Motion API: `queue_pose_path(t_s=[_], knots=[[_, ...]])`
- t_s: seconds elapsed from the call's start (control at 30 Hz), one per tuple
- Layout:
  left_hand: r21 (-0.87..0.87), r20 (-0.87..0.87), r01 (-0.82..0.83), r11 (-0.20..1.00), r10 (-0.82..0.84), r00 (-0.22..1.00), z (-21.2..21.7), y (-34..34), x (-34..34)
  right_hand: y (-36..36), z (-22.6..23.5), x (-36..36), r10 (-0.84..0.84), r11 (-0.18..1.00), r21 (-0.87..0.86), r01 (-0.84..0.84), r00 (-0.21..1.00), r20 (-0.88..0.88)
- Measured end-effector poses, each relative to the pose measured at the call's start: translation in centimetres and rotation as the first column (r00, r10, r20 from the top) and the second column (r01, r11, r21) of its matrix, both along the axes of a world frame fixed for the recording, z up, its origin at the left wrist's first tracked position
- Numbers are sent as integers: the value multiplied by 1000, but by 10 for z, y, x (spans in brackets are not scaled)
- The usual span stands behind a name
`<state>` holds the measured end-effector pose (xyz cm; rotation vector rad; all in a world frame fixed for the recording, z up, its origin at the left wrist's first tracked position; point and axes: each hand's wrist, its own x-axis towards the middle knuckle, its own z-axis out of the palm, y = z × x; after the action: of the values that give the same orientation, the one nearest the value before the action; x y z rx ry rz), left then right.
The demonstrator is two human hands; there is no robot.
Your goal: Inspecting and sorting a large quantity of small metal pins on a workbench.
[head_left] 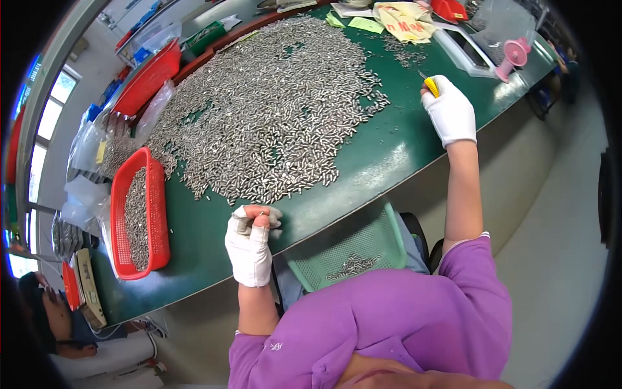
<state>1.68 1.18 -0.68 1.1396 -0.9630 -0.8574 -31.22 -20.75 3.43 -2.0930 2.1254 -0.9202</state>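
Note:
A broad heap of small silvery metal cylinders (259, 123) covers much of the green table (376, 165). My left hand (249, 249), in a white glove with bare fingertips, is closed near the heap's front edge, pinching what looks like one small metal cylinder (262, 214). Off to the right, my right hand (451, 117), gloved the same way, is wrapped round a yellow-handled tool (431, 87). A thin metal tip points away from it to the far left; the tool's exact kind is unclear. On my lap, a green mesh basket (394, 240) holds some of the cylinders.
Left of the heap stands a red basket (162, 220) with more cylinders, near a scale (89, 285). Behind it are a red tray (149, 78) and plastic bags (84, 194). A phone (472, 48) and a pink fan (515, 53) stand far right. Another person sits lower left.

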Motion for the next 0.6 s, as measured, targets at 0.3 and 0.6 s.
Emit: queue_pose_path(t_s=[0.3, 0.6], knots=[[-29, 52, -7, 1000, 8, 999, -4, 1, 0, -39, -20, -44, -164, 981, -129, 144, 974, -157], [-160, 29, -105, 982, 111, 993, -8, -5, 0, -73, -42, -62, -142, 989, -18, 144, 936, -322]])
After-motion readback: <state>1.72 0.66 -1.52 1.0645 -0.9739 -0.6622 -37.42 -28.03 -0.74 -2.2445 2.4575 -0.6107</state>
